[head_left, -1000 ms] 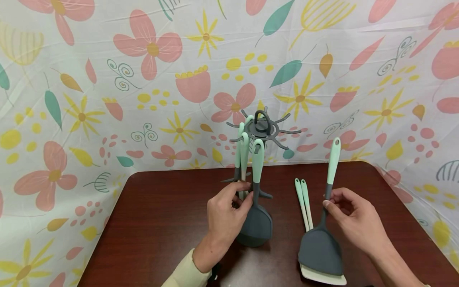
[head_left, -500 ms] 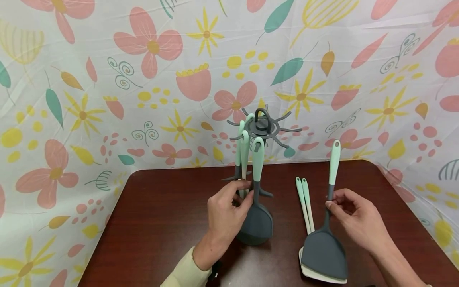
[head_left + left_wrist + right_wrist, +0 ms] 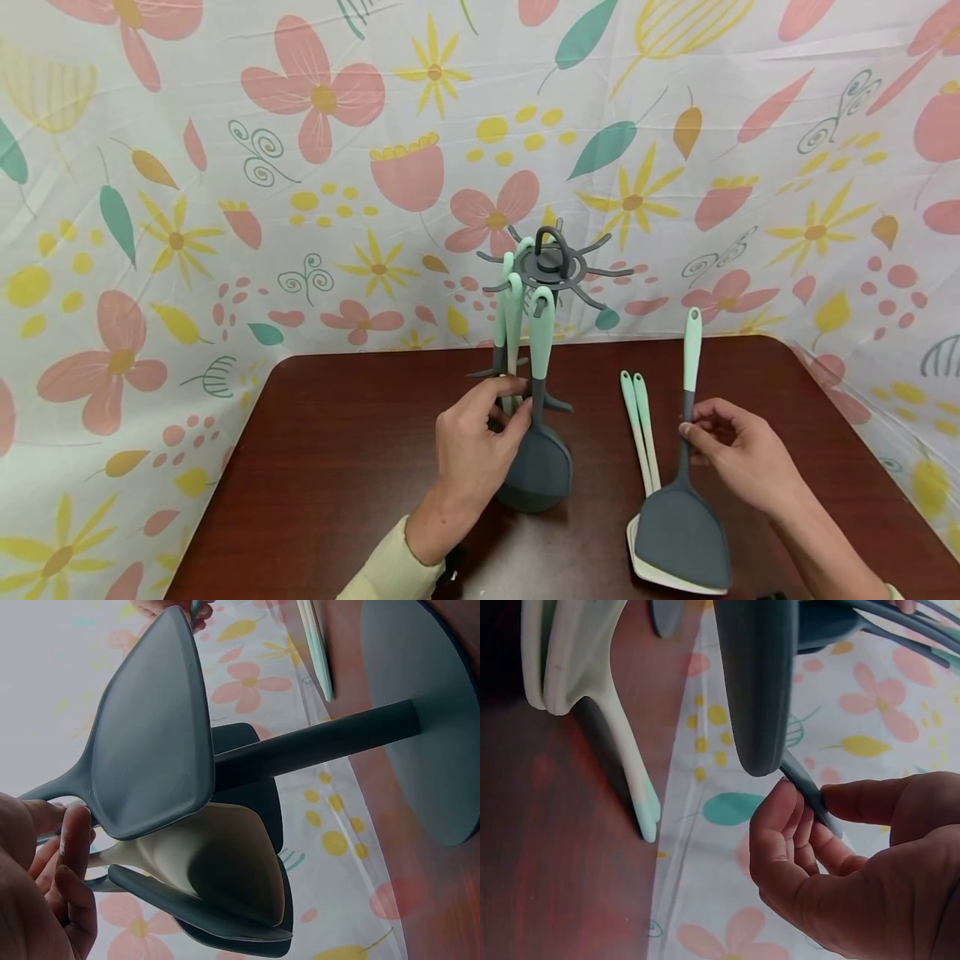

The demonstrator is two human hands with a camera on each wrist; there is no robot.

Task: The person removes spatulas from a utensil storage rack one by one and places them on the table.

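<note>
My left hand (image 3: 476, 458) pinches the neck of a dark grey turner (image 3: 537, 462) with a mint handle, which hangs from a hook of a grey utensil stand (image 3: 550, 265). Behind it hang several more utensils, among them a cream ladle-like one (image 3: 217, 855) in the left wrist view. On the right, my right hand (image 3: 738, 450) grips the grey neck of another turner (image 3: 684, 537) between thumb and fingers, its mint handle pointing up. Its blade covers much of two stacked cream utensils (image 3: 643, 433) with mint-tipped handles on the table.
The dark red-brown table (image 3: 337, 467) ends at a floral cloth (image 3: 315, 208) hung behind it. Several bare hooks fan out on the right side of the stand's top. The stand's round base (image 3: 431, 727) shows in the left wrist view.
My right hand has brought its turner slightly lower and to the right, the handle's top tipping a little left and down. The left hand stays on the hanging turner.
</note>
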